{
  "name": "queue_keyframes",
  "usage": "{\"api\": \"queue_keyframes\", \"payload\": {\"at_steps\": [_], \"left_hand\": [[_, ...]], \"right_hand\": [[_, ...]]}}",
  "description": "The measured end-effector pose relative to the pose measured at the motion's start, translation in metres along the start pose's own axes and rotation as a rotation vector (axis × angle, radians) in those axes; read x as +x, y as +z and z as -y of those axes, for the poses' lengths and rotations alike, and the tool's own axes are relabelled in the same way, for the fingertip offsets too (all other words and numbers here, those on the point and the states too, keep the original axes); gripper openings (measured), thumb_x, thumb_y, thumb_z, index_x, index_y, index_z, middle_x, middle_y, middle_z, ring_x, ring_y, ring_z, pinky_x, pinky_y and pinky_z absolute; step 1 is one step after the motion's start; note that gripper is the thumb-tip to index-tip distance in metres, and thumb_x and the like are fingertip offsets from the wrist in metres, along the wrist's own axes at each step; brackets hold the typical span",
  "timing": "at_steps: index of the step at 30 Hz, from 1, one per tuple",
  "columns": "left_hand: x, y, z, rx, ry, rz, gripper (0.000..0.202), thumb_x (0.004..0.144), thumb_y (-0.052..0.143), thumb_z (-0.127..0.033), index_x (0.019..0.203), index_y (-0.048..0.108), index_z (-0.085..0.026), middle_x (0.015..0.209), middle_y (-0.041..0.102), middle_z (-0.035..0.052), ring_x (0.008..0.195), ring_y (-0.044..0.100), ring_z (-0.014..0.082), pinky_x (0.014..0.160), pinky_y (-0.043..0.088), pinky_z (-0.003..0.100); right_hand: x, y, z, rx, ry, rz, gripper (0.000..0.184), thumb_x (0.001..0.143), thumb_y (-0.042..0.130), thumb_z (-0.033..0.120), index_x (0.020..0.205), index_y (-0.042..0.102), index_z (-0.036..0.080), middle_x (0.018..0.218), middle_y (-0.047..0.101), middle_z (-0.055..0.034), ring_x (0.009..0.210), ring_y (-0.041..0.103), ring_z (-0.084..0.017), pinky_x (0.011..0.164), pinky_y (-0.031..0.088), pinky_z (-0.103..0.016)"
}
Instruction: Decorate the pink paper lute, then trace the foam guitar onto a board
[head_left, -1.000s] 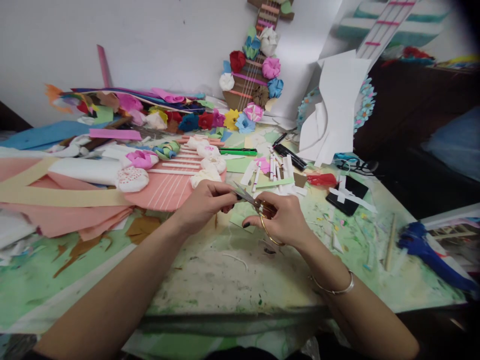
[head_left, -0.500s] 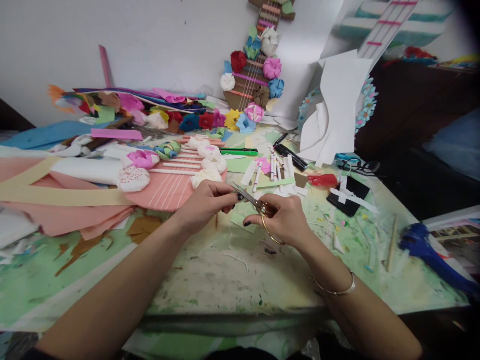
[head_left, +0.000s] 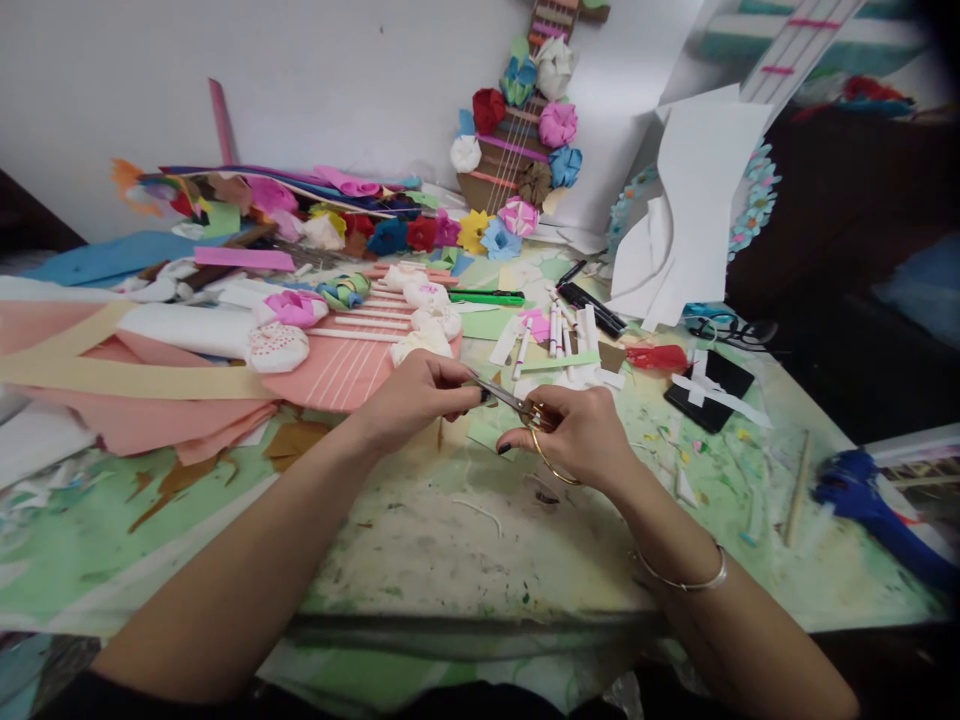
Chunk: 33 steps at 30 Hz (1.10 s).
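My right hand (head_left: 581, 425) grips a pair of scissors (head_left: 504, 393) by its gold-coloured handles, the blades pointing left. Fingers pinched together, my left hand (head_left: 420, 395) meets the blade tips; whatever small piece it may hold is hidden. Just beyond it lies a pink paper guitar body (head_left: 337, 378) with white string lines and white paper flowers (head_left: 427, 325) along its edge. Behind the scissors are several white rolled paper sticks (head_left: 559, 335) and a light green paper strip (head_left: 561, 360).
A blue glue gun (head_left: 862, 490) lies at the right, near a black phone-like slab (head_left: 709, 390) with white strips on it. A brown flowered guitar (head_left: 510, 150) leans on the wall. Black markers (head_left: 592, 308) and a green cutter (head_left: 486, 297) rest at the back.
The whole view has shifted slightly, so things appear a little further right and higher. The scissor blades look closer together than before. Both hands keep nearly the same pose.
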<state>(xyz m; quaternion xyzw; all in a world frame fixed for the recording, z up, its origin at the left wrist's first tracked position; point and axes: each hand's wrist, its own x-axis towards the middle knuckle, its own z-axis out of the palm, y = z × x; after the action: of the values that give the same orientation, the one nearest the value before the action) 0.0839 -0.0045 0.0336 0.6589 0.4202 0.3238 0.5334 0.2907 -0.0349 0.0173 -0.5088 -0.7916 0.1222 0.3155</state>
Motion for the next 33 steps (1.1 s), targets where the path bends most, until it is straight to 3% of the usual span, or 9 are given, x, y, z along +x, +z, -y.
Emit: {"api": "queue_keyframes", "payload": {"at_steps": [5,9,33], "left_hand": [[0.0002,-0.0014,-0.0020,0.067,-0.018,-0.003,0.018,0.066,0.060,-0.025,0.052,0.062,-0.013,0.047,0.043,-0.0034,0.049,0.035,0.0073,0.046,0.024,0.021],[0.0005,-0.0029,-0.0031,0.083,-0.035,0.014,0.015,0.066,0.059,-0.022,0.058,0.067,-0.012,0.048,0.041,-0.0040,0.049,0.034,0.0068,0.046,0.023,0.021],[0.0023,-0.0066,-0.0003,0.138,-0.111,0.078,0.016,0.062,0.059,-0.018,0.066,0.072,-0.010,0.047,0.040,-0.0049,0.046,0.030,0.0052,0.042,0.020,0.019]], "right_hand": [[0.0011,-0.0018,0.0003,-0.021,0.007,0.037,0.061,0.066,0.058,0.075,0.056,0.057,0.015,0.046,0.043,0.0036,0.046,0.030,-0.006,0.048,0.024,-0.022],[0.0012,-0.0027,-0.0002,-0.040,0.001,0.049,0.062,0.066,0.059,0.075,0.053,0.054,0.015,0.045,0.041,0.0042,0.047,0.027,-0.006,0.049,0.025,-0.022],[0.0006,-0.0080,-0.0038,-0.151,-0.047,0.119,0.067,0.068,0.049,0.081,0.056,0.057,0.015,0.046,0.037,0.0034,0.048,0.026,-0.007,0.050,0.020,-0.023]]}}
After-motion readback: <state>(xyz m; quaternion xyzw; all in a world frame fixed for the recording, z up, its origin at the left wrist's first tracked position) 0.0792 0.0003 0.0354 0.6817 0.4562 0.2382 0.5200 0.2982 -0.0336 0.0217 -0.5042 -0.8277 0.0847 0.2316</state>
